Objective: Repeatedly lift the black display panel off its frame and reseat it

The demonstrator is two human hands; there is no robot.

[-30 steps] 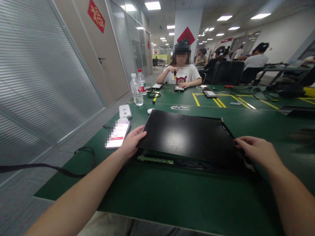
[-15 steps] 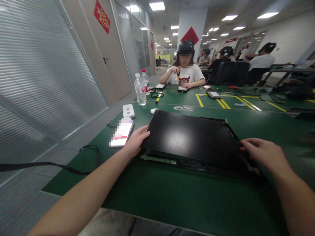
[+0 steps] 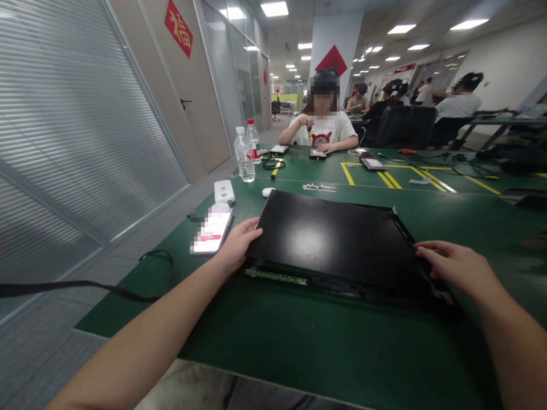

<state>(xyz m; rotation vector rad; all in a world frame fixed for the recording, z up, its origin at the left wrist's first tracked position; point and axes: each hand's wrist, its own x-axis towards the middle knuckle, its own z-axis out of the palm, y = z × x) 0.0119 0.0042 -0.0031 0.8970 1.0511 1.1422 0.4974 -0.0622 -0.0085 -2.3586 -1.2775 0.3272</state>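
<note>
A black LCD panel (image 3: 325,236) lies tilted in front of me, glossy, with a ceiling light mirrored on it. Along its near edge runs a narrow green circuit board (image 3: 276,277). A thin black frame (image 3: 401,225) borders the panel on the right and far sides. My left hand (image 3: 239,242) grips the panel's left edge, thumb on top and fingers partly hidden beneath. At the right edge, my right hand (image 3: 453,265) pinches the border between thumb and fingers; whether it holds the panel, the frame or both I cannot tell.
Left of the panel lie a lit phone (image 3: 212,230), a white power bank (image 3: 224,192) and a white mouse-like object (image 3: 268,192). Two bottles (image 3: 245,156) stand behind. Across the green table (image 3: 299,330) a person (image 3: 327,125) works with a screwdriver on a hard drive (image 3: 318,154). A black strap (image 3: 85,287) hangs at left.
My right hand has shifted very slightly along the right edge. The panel and my left hand look nearly unmoved; the whole view has shifted a little.
</note>
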